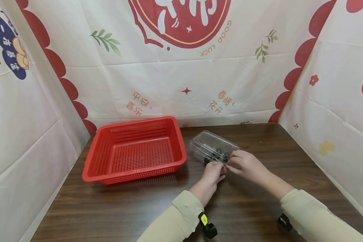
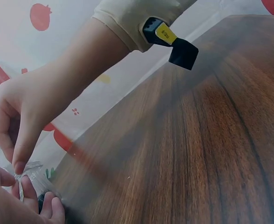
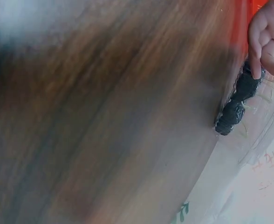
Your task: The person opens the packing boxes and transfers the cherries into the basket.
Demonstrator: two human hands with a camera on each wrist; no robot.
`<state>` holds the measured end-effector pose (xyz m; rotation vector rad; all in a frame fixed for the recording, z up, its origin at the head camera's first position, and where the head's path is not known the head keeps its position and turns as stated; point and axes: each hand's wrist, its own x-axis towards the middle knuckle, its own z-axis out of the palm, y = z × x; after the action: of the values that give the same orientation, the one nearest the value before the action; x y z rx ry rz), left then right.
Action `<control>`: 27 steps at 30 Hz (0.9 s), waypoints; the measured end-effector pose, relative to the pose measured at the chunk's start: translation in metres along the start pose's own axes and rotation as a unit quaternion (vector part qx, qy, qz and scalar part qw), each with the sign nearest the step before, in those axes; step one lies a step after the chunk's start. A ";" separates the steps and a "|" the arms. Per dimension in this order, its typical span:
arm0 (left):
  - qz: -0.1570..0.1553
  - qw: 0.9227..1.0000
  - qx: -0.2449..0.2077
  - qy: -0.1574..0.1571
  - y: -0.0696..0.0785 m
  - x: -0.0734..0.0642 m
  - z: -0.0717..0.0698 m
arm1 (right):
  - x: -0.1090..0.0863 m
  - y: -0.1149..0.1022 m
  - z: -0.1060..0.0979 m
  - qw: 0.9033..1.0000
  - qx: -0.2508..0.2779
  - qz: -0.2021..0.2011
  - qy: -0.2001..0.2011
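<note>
A clear plastic clamshell box (image 1: pixel 208 139) sits on the table just right of the basket, with dark, wrinkled lumps (image 1: pixel 219 155) inside; their exact kind is hard to tell. At its near edge, my left hand (image 1: pixel 210 176) pinches the plastic rim between thumb and fingers. Close beside it, my right hand (image 1: pixel 246 164) pinches the same rim near the corner. The left wrist view shows the fingertips of both hands meeting at the clear plastic edge. In the right wrist view, the dark lumps (image 3: pixel 244 93) lie along the box's side beneath the left hand's fingers.
A red perforated plastic basket (image 1: pixel 136 169) stands on the left of the brown wood-grain table (image 1: pixel 245 208). White printed cloth (image 1: pixel 157 80) hangs behind the table and along both sides. Each sleeve cuff carries a black strap (image 1: pixel 210 230).
</note>
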<state>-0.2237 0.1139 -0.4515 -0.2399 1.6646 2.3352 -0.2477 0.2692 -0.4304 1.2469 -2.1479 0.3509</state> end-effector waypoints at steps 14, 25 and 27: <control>0.018 1.000 0.013 -0.007 -0.004 -0.003 0.002 | 0.020 -0.015 -0.004 0.954 -0.242 -0.095 -0.151; 0.008 1.000 -0.013 -0.009 -0.007 -0.002 0.004 | 0.018 -0.009 0.001 0.941 -0.244 -0.148 -0.181; 0.011 0.999 -0.033 -0.004 -0.006 -0.002 0.006 | 0.021 -0.010 -0.001 0.943 -0.240 -0.141 -0.181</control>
<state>-0.2198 0.1213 -0.4547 -0.2262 1.5970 2.4066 -0.2465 0.2504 -0.4176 1.3674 -2.1179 -0.5349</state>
